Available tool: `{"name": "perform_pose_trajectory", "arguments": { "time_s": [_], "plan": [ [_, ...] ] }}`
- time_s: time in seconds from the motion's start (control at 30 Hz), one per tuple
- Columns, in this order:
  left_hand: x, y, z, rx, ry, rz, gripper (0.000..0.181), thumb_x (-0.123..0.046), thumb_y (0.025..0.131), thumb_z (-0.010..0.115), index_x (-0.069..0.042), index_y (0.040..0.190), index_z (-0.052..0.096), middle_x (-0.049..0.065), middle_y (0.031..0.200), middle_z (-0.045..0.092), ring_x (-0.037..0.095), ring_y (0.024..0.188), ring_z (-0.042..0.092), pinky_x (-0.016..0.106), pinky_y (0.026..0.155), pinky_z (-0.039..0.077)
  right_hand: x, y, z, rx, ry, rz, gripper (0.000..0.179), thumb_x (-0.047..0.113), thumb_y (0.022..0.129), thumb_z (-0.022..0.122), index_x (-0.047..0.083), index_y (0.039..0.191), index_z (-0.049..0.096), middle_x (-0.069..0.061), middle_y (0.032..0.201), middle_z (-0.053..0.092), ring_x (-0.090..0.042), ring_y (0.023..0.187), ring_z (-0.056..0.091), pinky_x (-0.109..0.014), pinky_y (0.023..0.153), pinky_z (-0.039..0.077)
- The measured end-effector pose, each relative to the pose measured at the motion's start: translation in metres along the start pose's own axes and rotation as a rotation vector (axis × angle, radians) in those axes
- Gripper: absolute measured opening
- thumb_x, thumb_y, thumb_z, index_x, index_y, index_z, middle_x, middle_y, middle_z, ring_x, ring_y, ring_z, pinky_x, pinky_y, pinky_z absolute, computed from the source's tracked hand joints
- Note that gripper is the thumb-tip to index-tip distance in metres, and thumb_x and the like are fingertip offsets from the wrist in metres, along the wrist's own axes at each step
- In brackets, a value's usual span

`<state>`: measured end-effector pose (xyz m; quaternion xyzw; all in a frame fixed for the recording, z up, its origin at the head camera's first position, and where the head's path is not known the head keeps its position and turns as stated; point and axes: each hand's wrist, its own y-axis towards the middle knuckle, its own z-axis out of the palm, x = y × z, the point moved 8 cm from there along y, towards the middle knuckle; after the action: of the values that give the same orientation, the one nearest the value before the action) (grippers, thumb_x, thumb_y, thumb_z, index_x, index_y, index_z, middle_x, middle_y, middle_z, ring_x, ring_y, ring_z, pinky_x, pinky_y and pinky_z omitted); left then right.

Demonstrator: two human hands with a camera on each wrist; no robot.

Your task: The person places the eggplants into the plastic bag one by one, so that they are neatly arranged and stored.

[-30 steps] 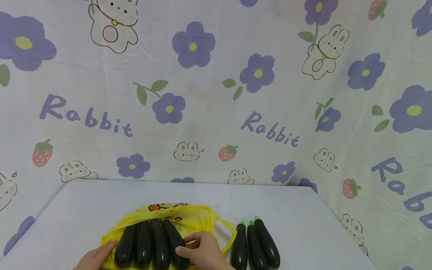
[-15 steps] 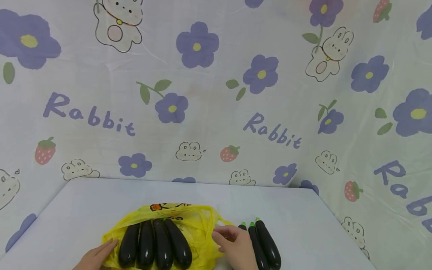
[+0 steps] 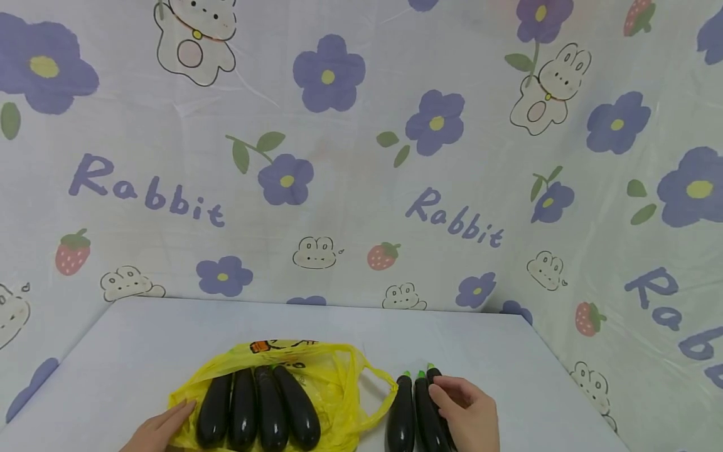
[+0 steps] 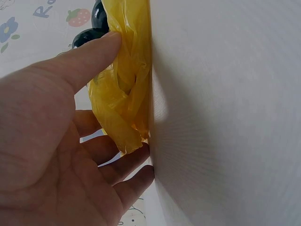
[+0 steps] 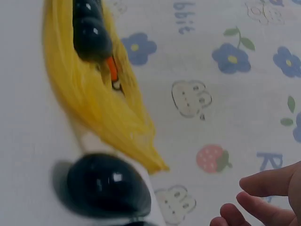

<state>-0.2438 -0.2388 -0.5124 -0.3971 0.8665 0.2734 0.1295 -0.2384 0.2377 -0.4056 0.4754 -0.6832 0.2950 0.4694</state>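
A yellow plastic bag [image 3: 339,383] lies with its mouth toward me and several dark eggplants [image 3: 243,408] side by side in it. My left hand [image 3: 158,430] rests at the bag's left edge. In the left wrist view, its thumb touches the yellow plastic [image 4: 124,89] and its relaxed fingers lie spread behind it. Right of the bag are three more eggplants with green stem ends, the left one [image 3: 401,414] nearest the bag. My right hand [image 3: 471,411] hovers over the rightmost eggplant [image 3: 433,371], hiding most of it. The right wrist view shows that hand's fingers loosely bent, apart from an eggplant [image 5: 108,186].
Everything lies on a white table [image 3: 536,389]. Behind it hangs a white cloth [image 3: 350,207] printed with flowers, rabbits and strawberries. One yellow bag handle [image 3: 384,402] loops out toward the loose eggplants.
My right hand has left the rightmost eggplant in the bag and moved right, over the loose eggplants. The left hand has stayed at the bag's edge.
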Motion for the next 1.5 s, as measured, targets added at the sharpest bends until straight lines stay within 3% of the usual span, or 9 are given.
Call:
{"name": "perform_pose_trajectory", "arguments": {
  "time_s": [0.23,0.4,0.7,0.77,0.9,1.07,1.23,1.4,1.5],
  "plan": [
    [-0.002,-0.001,-0.004,-0.047,-0.031,0.044,0.095,-0.017,0.087,0.076,-0.052,0.149,0.013,0.023,0.127,0.057,0.003,0.112,0.053,0.034,0.072,0.057,-0.025,0.012,-0.029,-0.063,-0.094,0.028,0.030,0.024,0.088,0.075,0.002,0.108,0.073,-0.007,0.094,0.072,-0.025,0.086,0.066,-0.038,0.073,0.056],
    [-0.004,0.000,-0.003,-0.037,-0.054,0.040,0.094,-0.016,0.087,0.076,-0.051,0.149,0.015,0.034,0.121,0.057,0.001,0.113,0.051,0.033,0.073,0.057,-0.039,0.021,-0.039,-0.067,-0.160,0.052,0.039,0.029,0.086,0.077,0.000,0.111,0.071,-0.010,0.096,0.071,-0.028,0.087,0.066,-0.047,0.080,0.054],
    [-0.008,0.000,-0.006,-0.060,-0.035,0.026,0.095,-0.017,0.086,0.077,-0.051,0.149,0.014,0.029,0.126,0.057,0.004,0.111,0.054,0.034,0.072,0.057,-0.067,0.029,-0.035,0.024,-0.154,0.137,0.052,0.032,0.085,0.078,-0.007,0.117,0.066,-0.016,0.103,0.069,-0.036,0.095,0.063,-0.050,0.081,0.053],
    [-0.011,-0.001,-0.008,-0.100,-0.019,0.054,0.097,-0.017,0.083,0.080,-0.048,0.151,0.017,0.015,0.132,0.055,0.005,0.110,0.055,0.032,0.071,0.057,-0.072,0.030,-0.034,0.043,-0.137,0.150,0.055,0.033,0.085,0.079,-0.008,0.118,0.064,-0.018,0.103,0.068,-0.036,0.094,0.063,-0.049,0.079,0.055],
    [-0.014,-0.001,-0.010,-0.112,-0.017,0.068,0.098,-0.017,0.082,0.081,-0.047,0.151,0.018,0.012,0.133,0.054,0.005,0.110,0.055,0.031,0.071,0.056,-0.082,0.031,-0.032,0.071,-0.097,0.179,0.062,0.036,0.083,0.080,-0.010,0.120,0.062,-0.021,0.105,0.067,-0.036,0.093,0.063,-0.046,0.075,0.057],
    [-0.009,0.000,-0.006,-0.059,-0.029,0.031,0.094,-0.018,0.085,0.078,-0.047,0.151,0.017,0.039,0.117,0.057,0.007,0.110,0.056,0.032,0.072,0.057,-0.089,0.033,-0.030,0.075,-0.071,0.185,0.069,0.039,0.079,0.083,-0.011,0.121,0.061,-0.024,0.106,0.066,-0.038,0.094,0.063,-0.047,0.077,0.057],
    [-0.001,0.000,-0.001,-0.004,-0.030,-0.008,0.094,-0.019,0.090,0.073,-0.055,0.146,0.007,0.042,0.117,0.054,0.007,0.112,0.054,0.035,0.074,0.056,-0.093,0.035,-0.029,0.089,-0.069,0.177,0.074,0.043,0.076,0.084,-0.011,0.123,0.061,-0.027,0.110,0.065,-0.041,0.096,0.063,-0.048,0.077,0.057],
    [0.002,-0.001,0.001,-0.006,-0.002,0.000,0.095,-0.021,0.091,0.072,-0.057,0.144,0.002,0.036,0.119,0.057,0.008,0.112,0.055,0.037,0.074,0.056,-0.094,0.036,-0.026,0.098,-0.083,0.164,0.076,0.044,0.075,0.085,-0.010,0.123,0.061,-0.027,0.109,0.065,-0.039,0.095,0.064,-0.047,0.077,0.058],
    [0.002,-0.001,0.000,-0.024,0.009,0.012,0.095,-0.022,0.091,0.072,-0.056,0.145,0.003,0.021,0.129,0.057,0.008,0.112,0.056,0.037,0.074,0.057,-0.094,0.036,-0.024,0.106,-0.095,0.155,0.077,0.044,0.075,0.084,-0.010,0.124,0.061,-0.027,0.108,0.066,-0.038,0.092,0.065,-0.048,0.076,0.058]
  ]
}}
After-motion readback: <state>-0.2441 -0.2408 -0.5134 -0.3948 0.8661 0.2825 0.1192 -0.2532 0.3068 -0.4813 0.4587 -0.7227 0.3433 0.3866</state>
